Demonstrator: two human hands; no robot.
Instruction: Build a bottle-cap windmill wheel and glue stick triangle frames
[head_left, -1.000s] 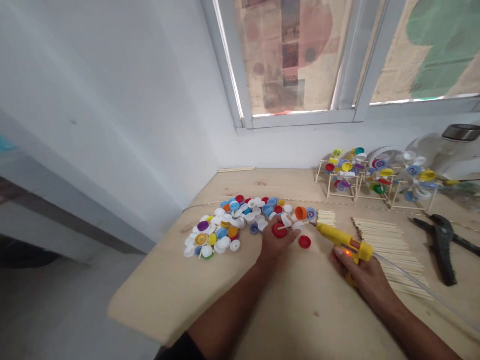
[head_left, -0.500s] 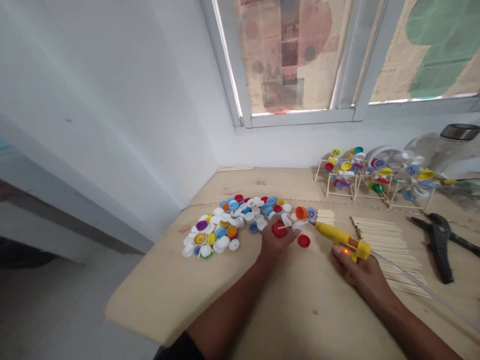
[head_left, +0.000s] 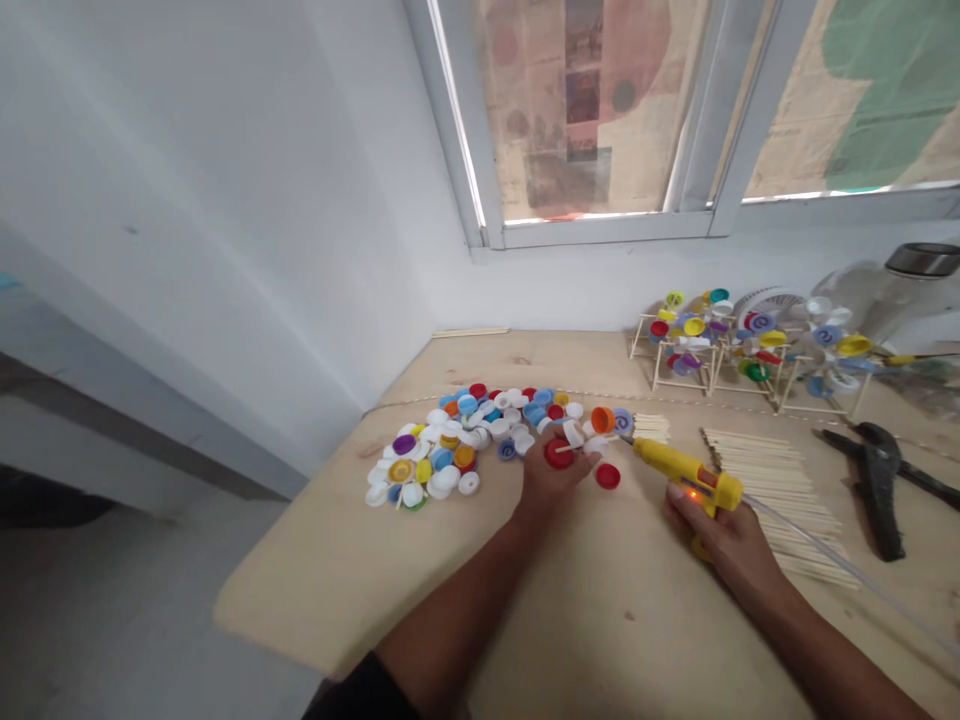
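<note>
My left hand (head_left: pixel 546 474) pinches a red bottle cap (head_left: pixel 559 452) with a thin wooden stick through it, just above the wooden table (head_left: pixel 585 600). My right hand (head_left: pixel 721 540) grips a yellow glue gun (head_left: pixel 684 472) whose tip points left at the stick's end near an orange cap (head_left: pixel 602 419). A second red cap (head_left: pixel 607 476) lies on the table between my hands. A pile of coloured bottle caps (head_left: pixel 457 445) spreads out to the left of my left hand.
Rows of wooden sticks (head_left: pixel 772 485) lie right of the glue gun. Several cap-and-stick windmill models (head_left: pixel 739 350) stand at the back under the window. Black pliers (head_left: pixel 877 480) rest at the far right, near a clear jar (head_left: pixel 892 290). The table's left edge drops off.
Both hands hold almost the same pose; the view has shifted slightly, and the glue gun tip sits a touch higher by the stick's end.
</note>
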